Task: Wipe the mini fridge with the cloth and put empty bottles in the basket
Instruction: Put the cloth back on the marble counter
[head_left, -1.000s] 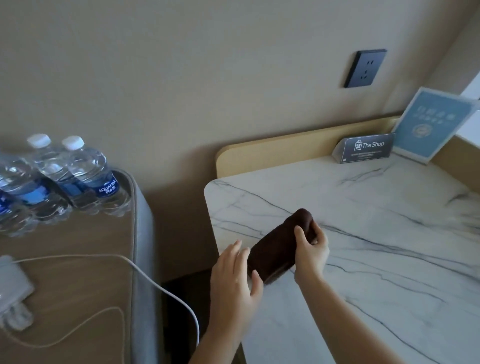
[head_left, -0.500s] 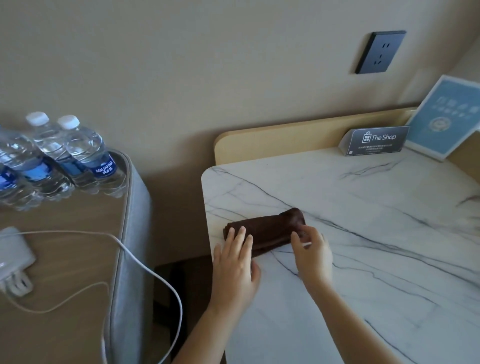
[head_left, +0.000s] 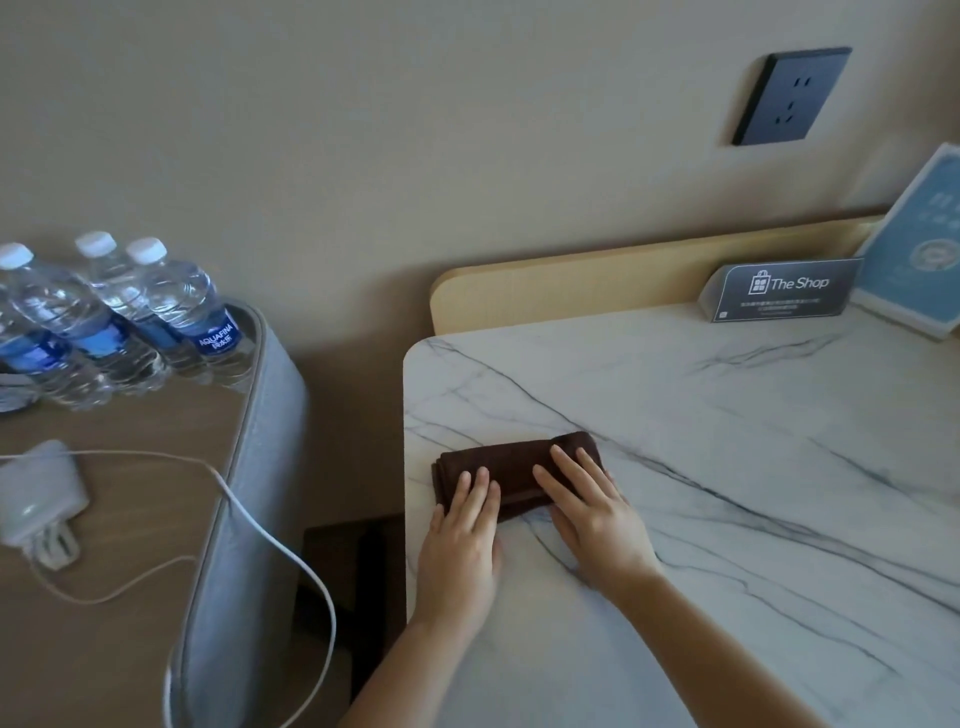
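Observation:
A folded dark brown cloth (head_left: 511, 465) lies flat on the white marble tabletop (head_left: 727, 467) near its left front corner. My left hand (head_left: 462, 540) rests with flat fingers on the cloth's left end. My right hand (head_left: 592, 512) lies with spread fingers over its right end. Neither hand grips it. Several clear water bottles (head_left: 119, 317) with blue labels and white caps stand on the wooden side table at the left. No fridge or basket is in view.
A white charger (head_left: 39, 493) and its cable (head_left: 270, 540) lie on the wooden side table (head_left: 114, 597), the cable hanging over its grey padded edge. A "The Shop" sign (head_left: 779, 291) and a blue card (head_left: 924, 244) stand at the back. A dark wall socket (head_left: 789, 96) is above.
The cloth was held up off the table in my right hand; it has since been laid down flat, and both hands now press on it with open fingers.

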